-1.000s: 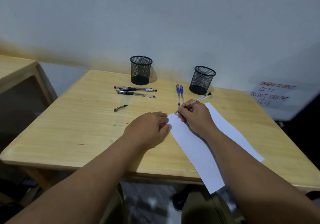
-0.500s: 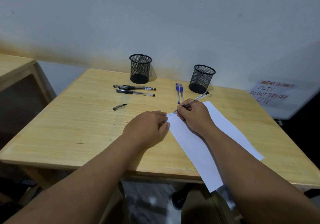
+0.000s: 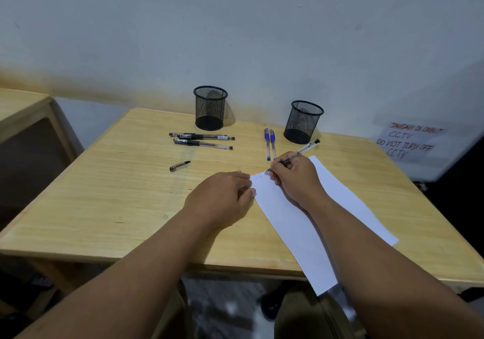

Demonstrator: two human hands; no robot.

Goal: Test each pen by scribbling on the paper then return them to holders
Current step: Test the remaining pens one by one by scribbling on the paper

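Wooden table [image 3: 110,194] meets (seemingly stained) white wall [image 3: 235,37].

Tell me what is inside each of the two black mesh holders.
Neither the left holder nor the right holder shows any pen above its rim; through the mesh, only dark bases show. Anything small lying flat inside would be hidden.

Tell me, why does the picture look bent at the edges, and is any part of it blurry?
In the head view the wide lens bows the table edges and stretches the forearms; the handwritten sign at far right is smeared, while the paper and the pen in the right hand stay fairly sharp under dim, even light.
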